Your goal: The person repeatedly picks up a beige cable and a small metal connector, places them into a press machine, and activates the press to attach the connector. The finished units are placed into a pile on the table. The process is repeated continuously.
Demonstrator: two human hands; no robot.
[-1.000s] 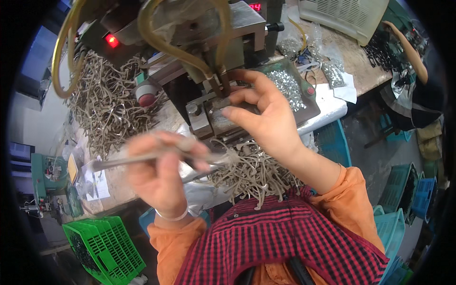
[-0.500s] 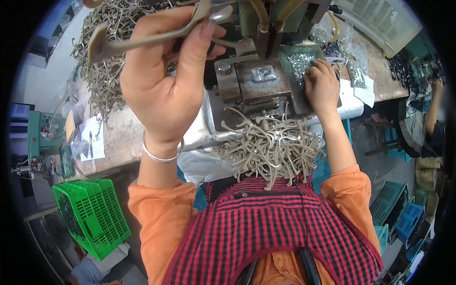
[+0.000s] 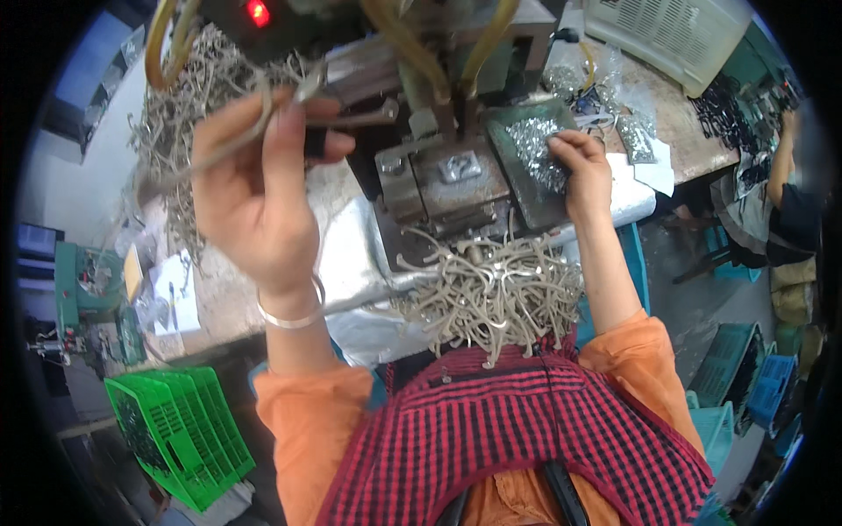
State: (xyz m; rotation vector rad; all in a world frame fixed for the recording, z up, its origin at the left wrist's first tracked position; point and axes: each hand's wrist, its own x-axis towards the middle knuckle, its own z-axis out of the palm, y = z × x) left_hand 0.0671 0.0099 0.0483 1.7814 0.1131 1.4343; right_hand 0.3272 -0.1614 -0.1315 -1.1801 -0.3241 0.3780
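My left hand (image 3: 263, 193), raised left of the press, is closed round a long curved metal piece (image 3: 230, 145) of dull grey-beige colour. The piece is smeared by motion, and its lower left end is hard to make out. My right hand (image 3: 586, 175) is at the right side of a dark green tray (image 3: 545, 213), thumb and fingers pinched by a pile of small shiny metal bits (image 3: 533, 149); what they hold, if anything, is too small to tell. Between my hands is the press's metal block (image 3: 465, 188), with a small silvery plate (image 3: 460, 167) on top.
Many curved metal pieces (image 3: 500, 289) lie heaped before my apron; another heap (image 3: 189, 114) covers the bench at the left. Yellow hoses (image 3: 412, 53) hang over the press, near a red light (image 3: 258, 12). A green crate (image 3: 180, 434) stands lower left. Another person's arm (image 3: 779, 167) shows far right.
My left hand has moved left and slightly down relative to the press, still holding the curved piece. My right hand has drawn back toward the pile's right side. The whole view has shifted.
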